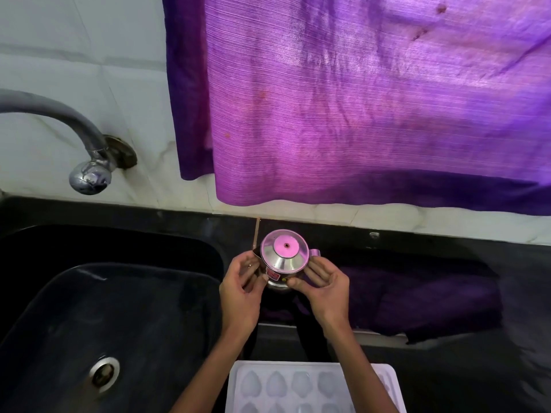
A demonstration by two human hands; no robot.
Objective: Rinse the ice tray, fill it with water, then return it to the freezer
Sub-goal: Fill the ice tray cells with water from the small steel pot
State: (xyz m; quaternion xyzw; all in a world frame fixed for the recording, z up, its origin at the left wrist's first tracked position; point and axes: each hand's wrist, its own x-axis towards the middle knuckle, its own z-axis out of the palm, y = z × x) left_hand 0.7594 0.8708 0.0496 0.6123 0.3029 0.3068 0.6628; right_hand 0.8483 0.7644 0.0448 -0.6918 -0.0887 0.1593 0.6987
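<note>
Black countertop point(447, 368) runs beside a dark sink point(89, 308), under a purple curtain point(357, 99). Both hands cup a lidded steel jug point(281, 257): left hand point(241, 290) and right hand point(325, 289) curl fingers against its sides. Its red label is unreadable; its contents are hidden. Nearer, the white ice tray point(298, 383) lies flat, its moulds apparently holding nothing.

Left hand point(243, 289): reaching forward, fingers point(250, 265) curling, palm facing right.
Right hand point(323, 283): mirroring it, fingers point(313, 271) curling leftward, thumb extending.
</note>
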